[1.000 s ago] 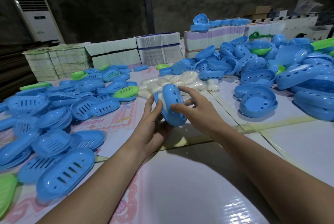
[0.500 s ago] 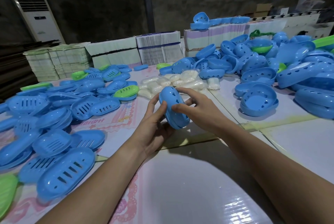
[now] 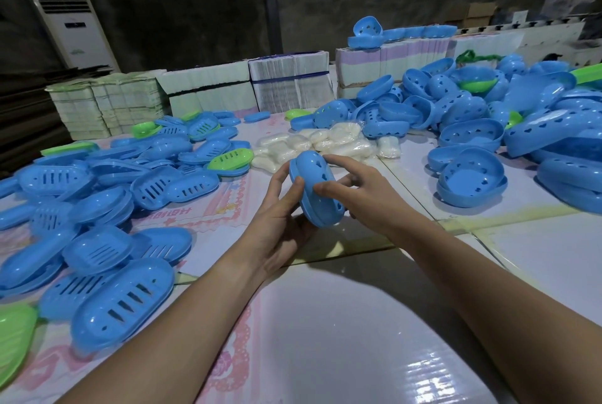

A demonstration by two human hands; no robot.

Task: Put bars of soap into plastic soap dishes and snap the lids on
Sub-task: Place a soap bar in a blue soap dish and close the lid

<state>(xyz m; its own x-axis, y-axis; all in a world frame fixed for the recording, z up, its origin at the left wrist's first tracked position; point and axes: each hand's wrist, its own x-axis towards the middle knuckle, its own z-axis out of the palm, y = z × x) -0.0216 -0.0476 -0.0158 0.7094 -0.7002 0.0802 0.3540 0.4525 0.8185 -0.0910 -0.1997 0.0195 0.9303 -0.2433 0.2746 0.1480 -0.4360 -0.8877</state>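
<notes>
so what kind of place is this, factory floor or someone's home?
Most likely a small packing workshop, not a home. Loose blue soap dish halves lie heaped across the table, wrapped soap bars are piled mid-table, and bundled stacks of flat cartons line the back.

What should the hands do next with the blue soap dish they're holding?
Probably squeeze the halves together. Both the left hand and the right hand grip the closed blue soap dish on edge above the table, and its seam is still visible.

The closed soap dish [image 3: 317,190] is bright blue with small dark holes; slotted lids [image 3: 120,299] are blue, a few green [image 3: 232,158]; wrapped soap bars [image 3: 325,143] are creamy white
</notes>
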